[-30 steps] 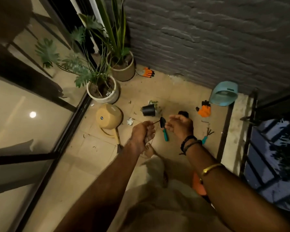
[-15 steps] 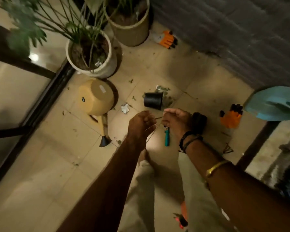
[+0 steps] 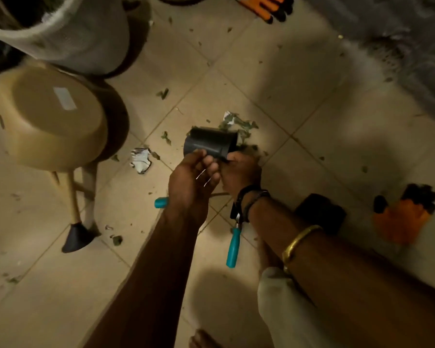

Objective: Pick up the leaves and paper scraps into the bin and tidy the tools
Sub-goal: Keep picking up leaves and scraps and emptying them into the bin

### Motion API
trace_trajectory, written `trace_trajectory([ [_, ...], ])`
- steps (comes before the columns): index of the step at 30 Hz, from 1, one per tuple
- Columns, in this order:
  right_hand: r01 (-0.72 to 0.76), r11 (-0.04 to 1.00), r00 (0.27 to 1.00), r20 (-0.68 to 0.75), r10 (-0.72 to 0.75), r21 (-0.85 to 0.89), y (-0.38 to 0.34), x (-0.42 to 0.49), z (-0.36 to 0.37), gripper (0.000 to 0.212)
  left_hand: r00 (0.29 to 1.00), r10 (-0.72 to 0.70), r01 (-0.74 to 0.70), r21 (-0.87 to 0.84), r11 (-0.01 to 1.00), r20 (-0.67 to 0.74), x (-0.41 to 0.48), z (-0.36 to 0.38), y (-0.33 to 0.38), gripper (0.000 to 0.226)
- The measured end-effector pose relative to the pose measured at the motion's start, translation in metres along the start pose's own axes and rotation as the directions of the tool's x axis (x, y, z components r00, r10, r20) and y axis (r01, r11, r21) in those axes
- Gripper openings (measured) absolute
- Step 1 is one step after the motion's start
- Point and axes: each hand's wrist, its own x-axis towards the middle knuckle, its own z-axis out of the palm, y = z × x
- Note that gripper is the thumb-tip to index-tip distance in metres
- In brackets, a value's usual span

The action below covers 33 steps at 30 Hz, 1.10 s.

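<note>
left hand (image 3: 194, 180) pinches thin strand (image 3: 203, 175), right hand (image 3: 239, 172) curled at tipped black pot (image 3: 210, 144), hold unclear; suggest uprighting pot first, then scooping leaves (image 3: 239, 126) in.

Bare floor tiles (image 3: 48, 292) are left open at lower left and between the black pot (image 3: 206, 143) and the grey wall (image 3: 399, 46). The left side is blocked by the tipped watering can (image 3: 48, 116) and white planter (image 3: 81, 38); the right is crowded by an orange glove (image 3: 399, 222).
</note>
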Motion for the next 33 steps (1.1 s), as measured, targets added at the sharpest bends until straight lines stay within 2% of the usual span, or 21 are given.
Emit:
trace_trajectory([
  [2, -0.005, 0.993, 1.000, -0.005, 0.005, 0.114, 0.011, 0.008, 0.004, 0.020, 1.000, 0.016, -0.016, -0.064, 0.998, 0.002, 0.015, -0.002, -0.010, 0.012],
  [4, 0.087, 0.986, 0.996, -0.023, -0.084, 0.143, 0.016, 0.012, 0.003, 0.028, 0.999, 0.042, -0.040, -0.108, 0.993, 0.023, 0.023, -0.004, -0.015, 0.014],
  [7, 0.232, 0.955, 0.971, -0.096, -0.217, 0.186, 0.012, 0.025, -0.004, 0.023, 0.994, 0.081, -0.067, -0.164, 0.984, 0.078, 0.028, -0.001, -0.020, 0.015],
  [9, 0.286, 0.933, 0.954, -0.159, -0.255, 0.219, 0.000, 0.045, -0.011, 0.018, 0.988, 0.106, -0.084, -0.185, 0.979, 0.111, 0.033, 0.005, -0.022, 0.015],
  [12, 0.319, 0.907, 0.937, -0.233, -0.259, 0.275, -0.027, 0.078, -0.025, 0.018, 0.981, 0.130, -0.100, -0.194, 0.976, 0.147, 0.047, 0.015, -0.024, 0.011],
  [15, 0.294, 0.894, 0.948, -0.223, -0.228, 0.338, -0.037, 0.105, -0.037, 0.017, 0.971, 0.151, -0.113, -0.199, 0.974, 0.184, 0.066, 0.022, -0.026, 0.011],
  [17, 0.310, 0.887, 0.943, -0.228, -0.242, 0.341, -0.033, 0.116, -0.041, 0.009, 0.971, 0.158, -0.120, -0.207, 0.971, 0.182, 0.079, 0.019, -0.033, 0.012],
  [21, 0.399, 0.811, 0.895, -0.375, -0.242, 0.428, -0.005, 0.123, -0.043, 0.024, 0.970, 0.152, -0.102, -0.253, 0.962, 0.188, 0.100, 0.008, -0.048, 0.011],
  [23, 0.387, 0.877, 0.881, -0.396, -0.260, 0.286, 0.022, 0.120, -0.039, 0.022, 0.972, 0.154, -0.102, -0.273, 0.957, 0.178, 0.107, 0.004, -0.053, 0.011],
  [25, 0.395, 0.918, 0.875, -0.294, -0.385, -0.024, 0.045, 0.121, -0.035, 0.029, 0.974, 0.160, -0.112, -0.272, 0.956, 0.162, 0.107, 0.002, -0.057, 0.011],
  [26, 0.421, 0.882, 0.860, -0.217, -0.463, -0.211, 0.051, 0.123, -0.033, 0.037, 0.974, 0.168, -0.125, -0.265, 0.956, 0.149, 0.107, 0.000, -0.058, 0.010],
  [27, 0.440, 0.807, 0.837, -0.146, -0.527, -0.393, 0.053, 0.126, -0.032, 0.045, 0.975, 0.178, -0.139, -0.255, 0.957, 0.136, 0.108, -0.003, -0.058, 0.010],
  [29, 0.428, 0.630, 0.803, -0.048, -0.594, -0.648, 0.051, 0.135, -0.030, 0.054, 0.973, 0.200, -0.169, -0.239, 0.956, 0.114, 0.109, -0.009, -0.057, 0.010],
  [31, 0.399, 0.476, 0.782, 0.019, -0.623, -0.784, 0.049, 0.141, -0.026, 0.050, 0.972, 0.214, -0.187, -0.239, 0.953, 0.095, 0.110, -0.019, -0.054, 0.010],
  [33, 0.449, 0.398, 0.764, 0.113, -0.635, -0.800, 0.052, 0.140, -0.021, 0.042, 0.973, 0.213, -0.185, -0.251, 0.950, 0.091, 0.112, -0.028, -0.054, 0.010],
])
